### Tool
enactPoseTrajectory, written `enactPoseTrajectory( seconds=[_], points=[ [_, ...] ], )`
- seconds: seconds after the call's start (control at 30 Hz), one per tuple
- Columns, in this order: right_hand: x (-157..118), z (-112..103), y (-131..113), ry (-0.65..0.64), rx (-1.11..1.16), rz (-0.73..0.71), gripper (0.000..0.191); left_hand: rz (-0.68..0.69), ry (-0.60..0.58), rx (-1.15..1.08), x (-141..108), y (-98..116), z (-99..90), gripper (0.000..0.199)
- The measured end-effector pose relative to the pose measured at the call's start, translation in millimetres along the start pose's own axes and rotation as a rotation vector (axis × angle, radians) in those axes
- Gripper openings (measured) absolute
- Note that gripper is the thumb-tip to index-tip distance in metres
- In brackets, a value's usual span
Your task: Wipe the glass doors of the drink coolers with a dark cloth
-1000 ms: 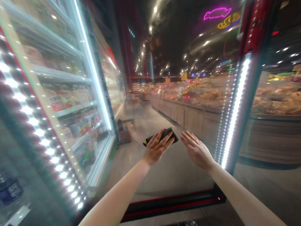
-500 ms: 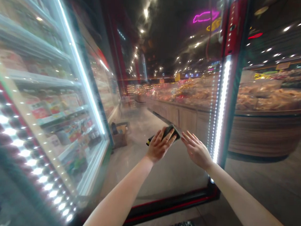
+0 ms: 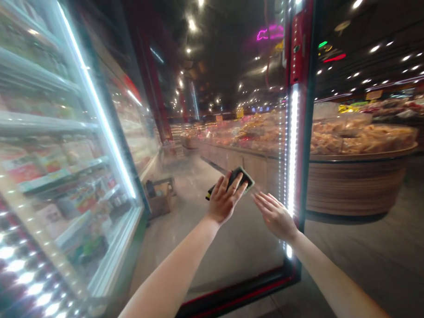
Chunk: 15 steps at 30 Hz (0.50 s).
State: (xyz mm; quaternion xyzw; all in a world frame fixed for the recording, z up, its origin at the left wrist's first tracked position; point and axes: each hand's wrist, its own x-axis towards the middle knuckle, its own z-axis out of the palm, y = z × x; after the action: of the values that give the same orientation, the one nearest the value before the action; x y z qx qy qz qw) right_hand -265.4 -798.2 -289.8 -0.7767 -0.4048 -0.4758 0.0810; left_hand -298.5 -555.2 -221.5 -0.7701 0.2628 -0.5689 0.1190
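Observation:
My left hand (image 3: 225, 200) lies over a dark cleaning pad (image 3: 246, 177) with a pale rim and a bit of yellow at its left end. Its fingers spread across the pad and hold it against the glass door (image 3: 243, 253) of a lit refrigerated cabinet. Just right of the pad, my right hand (image 3: 274, 216) holds nothing. Its fingers are stretched out flat at the glass, close to the bright light strip (image 3: 293, 152) of the door frame. Whether the right palm touches the glass I cannot tell.
On the left, cabinet shelves (image 3: 72, 172) carry packaged goods, blurred. A cardboard box (image 3: 160, 194) on the floor shows through the glass. Right of the door, a rounded wood-panelled display stand (image 3: 353, 187) holds heaped packets. The door's black and red bottom rail (image 3: 238, 294) runs below my hands.
The view has turned a little right, so the door frame and display stand sit further left. My left hand and the pad stay near the same picture spot; my right hand sits slightly lower.

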Motion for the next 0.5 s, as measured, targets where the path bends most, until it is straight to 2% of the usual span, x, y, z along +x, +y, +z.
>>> enactPoseTrajectory(
  seconds=[0.1, 0.13, 0.2, 0.23, 0.3, 0.4, 0.47, 0.5],
  points=[
    [-12, -2, 14, -0.003, -0.013, -0.001, 0.07, 0.242, -0.017, -0.034, -41, 2, -3.2, 0.052],
    [-15, -3, 19, -0.009, -0.017, 0.002, 0.07, 0.285, -0.031, -0.042, -50, 0, -6.3, 0.051],
    [-20, -4, 27, -0.02, -0.027, 0.005, 0.071, 0.267, -0.043, -0.035, -51, -8, -11.6, 0.052],
    [-21, -5, 31, -0.023, -0.032, 0.004, 0.071, 0.219, -0.039, -0.027, -42, -11, -12.5, 0.054],
    [-20, -6, 37, -0.016, -0.042, 0.006, 0.068, 0.078, -0.012, -0.009, -8, -13, -8.7, 0.058],
    [-18, -7, 43, 0.012, -0.063, 0.028, 0.061, -0.126, 0.036, -0.002, 48, 1, 8.4, 0.059],
    [-19, -9, 48, 0.027, -0.084, 0.05, 0.059, -0.166, 0.049, -0.014, 64, 18, 22.4, 0.058],
    [-21, -11, 51, 0.029, -0.095, 0.058, 0.059, -0.135, 0.049, -0.024, 62, 26, 28.6, 0.057]
  ],
)
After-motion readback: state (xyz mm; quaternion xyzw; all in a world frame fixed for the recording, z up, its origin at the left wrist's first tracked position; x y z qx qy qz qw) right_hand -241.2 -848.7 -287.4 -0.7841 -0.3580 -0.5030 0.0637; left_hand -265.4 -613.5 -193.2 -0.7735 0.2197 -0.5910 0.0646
